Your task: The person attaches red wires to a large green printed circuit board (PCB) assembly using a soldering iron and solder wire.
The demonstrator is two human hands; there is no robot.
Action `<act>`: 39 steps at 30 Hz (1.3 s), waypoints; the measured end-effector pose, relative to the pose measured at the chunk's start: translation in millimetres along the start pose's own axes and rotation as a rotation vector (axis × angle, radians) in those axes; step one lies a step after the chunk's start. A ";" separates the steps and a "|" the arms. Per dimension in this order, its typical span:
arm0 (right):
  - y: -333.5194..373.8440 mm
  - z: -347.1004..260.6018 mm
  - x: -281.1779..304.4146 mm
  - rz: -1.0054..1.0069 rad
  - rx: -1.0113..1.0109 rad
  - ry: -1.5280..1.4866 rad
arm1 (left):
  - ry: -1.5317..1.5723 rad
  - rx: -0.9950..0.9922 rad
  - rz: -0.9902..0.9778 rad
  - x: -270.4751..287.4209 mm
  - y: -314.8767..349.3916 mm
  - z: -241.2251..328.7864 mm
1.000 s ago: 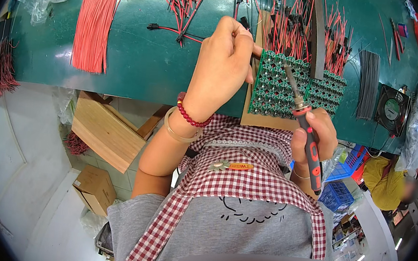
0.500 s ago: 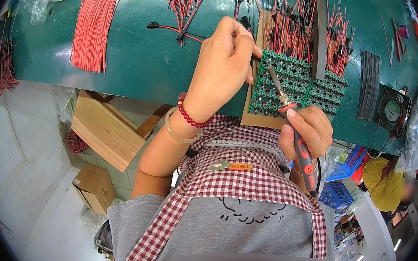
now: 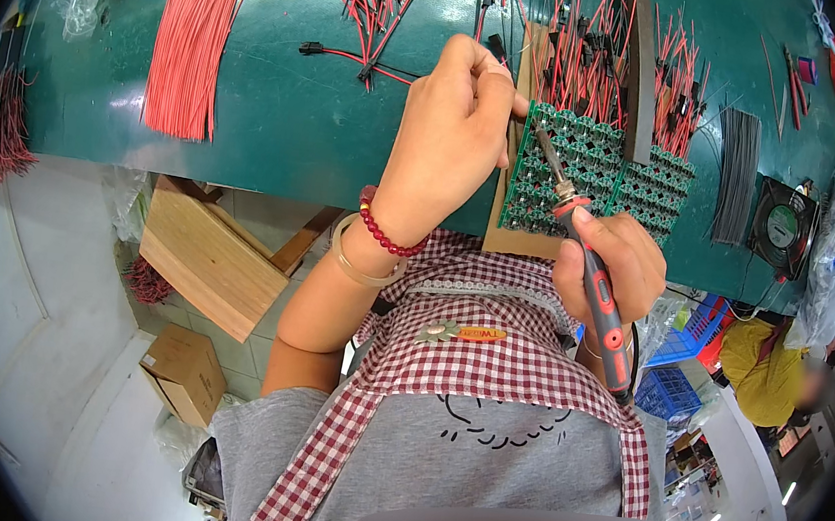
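Note:
My right hand (image 3: 618, 265) is wrapped round the handle of a red and grey soldering iron (image 3: 605, 314). The iron's metal tip points up and left, over the upper left part of a green circuit board panel (image 3: 568, 159) covered in small repeated parts. At the panel's upper left corner my left hand (image 3: 462, 114) is closed, its fingers curled in a pinch. What those fingers hold is hidden; a black connector (image 3: 499, 47) shows just beyond them. Red and black wires (image 3: 582, 60) with black connectors stand along the panel's far side, and a dark bar (image 3: 640, 81) lies across them.
Brown cardboard (image 3: 525, 243) lies under the panel on the green table (image 3: 289, 138). Left are a bundle of red wires (image 3: 195, 48) and loose connector leads (image 3: 369, 15). Right are dark wires (image 3: 737, 176), a small black fan (image 3: 783, 225) and a plastic bag (image 3: 833, 260).
The view has shifted slightly. My left hand stays pinched by the panel's corner, and the soldering iron keeps nearly the same place over the panel.

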State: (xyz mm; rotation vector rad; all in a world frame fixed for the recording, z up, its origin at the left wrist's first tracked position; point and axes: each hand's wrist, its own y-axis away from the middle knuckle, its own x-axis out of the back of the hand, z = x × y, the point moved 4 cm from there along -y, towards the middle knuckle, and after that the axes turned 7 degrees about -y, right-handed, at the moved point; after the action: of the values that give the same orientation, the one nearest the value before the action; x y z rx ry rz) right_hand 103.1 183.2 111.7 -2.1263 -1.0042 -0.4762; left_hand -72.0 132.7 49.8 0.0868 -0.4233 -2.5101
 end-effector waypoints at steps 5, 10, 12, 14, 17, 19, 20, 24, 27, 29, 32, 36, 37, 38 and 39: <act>-1.5 -1.3 0.5 -0.007 -0.003 -0.002 | -0.103 -0.102 0.045 3.8 -6.8 6.5; 0.0 -0.7 -0.5 -0.016 0.001 0.011 | -0.201 -0.111 0.009 2.7 -16.8 10.8; 0.0 -0.8 -1.0 -0.012 0.003 0.005 | -0.209 -0.083 -0.026 3.6 -19.8 15.7; -0.1 -0.7 -1.4 -0.016 0.005 0.004 | -0.255 -0.078 -0.052 5.1 -24.9 20.5; 0.3 0.1 -1.1 -0.022 0.008 0.009 | -0.339 -0.099 -0.117 4.2 -32.5 31.0; -0.1 -0.1 -1.1 -0.026 0.009 0.011 | -0.377 -0.124 -0.152 2.8 -35.8 32.9; -1.0 -0.6 -1.1 -0.027 0.006 0.011 | -0.383 -0.097 -0.187 1.7 -37.3 31.1; -0.3 -0.3 -1.8 -0.024 -0.002 0.010 | -0.366 -0.040 -0.261 2.5 -40.8 27.1; 0.2 1.0 -1.7 -0.019 0.008 0.002 | -0.370 -0.031 -0.274 3.3 -38.9 28.0; 0.3 1.2 -2.1 -0.016 0.008 0.000 | -0.363 -0.029 -0.281 3.5 -38.4 26.2; 1.2 2.5 -2.1 -0.008 0.011 -0.007 | -0.350 -0.015 -0.267 4.6 -37.4 21.1; 1.2 3.0 -1.6 0.000 0.023 -0.019 | -0.449 -0.193 -0.015 16.2 -25.2 20.2; 1.5 3.5 -2.2 0.001 0.025 -0.020 | -0.450 -0.194 -0.014 19.2 -18.0 18.2; 1.0 3.3 -2.0 0.004 0.027 -0.025 | -0.515 -0.304 0.085 25.1 -8.5 22.7; 0.6 3.2 -1.6 0.007 0.029 -0.030 | -0.578 -0.414 0.185 29.9 2.5 27.1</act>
State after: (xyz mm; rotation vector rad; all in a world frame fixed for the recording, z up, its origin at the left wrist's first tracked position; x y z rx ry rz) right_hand 102.6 184.5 108.4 -2.1163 -1.0144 -0.4254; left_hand -99.6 121.5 77.3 -0.8135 -0.1140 -2.3497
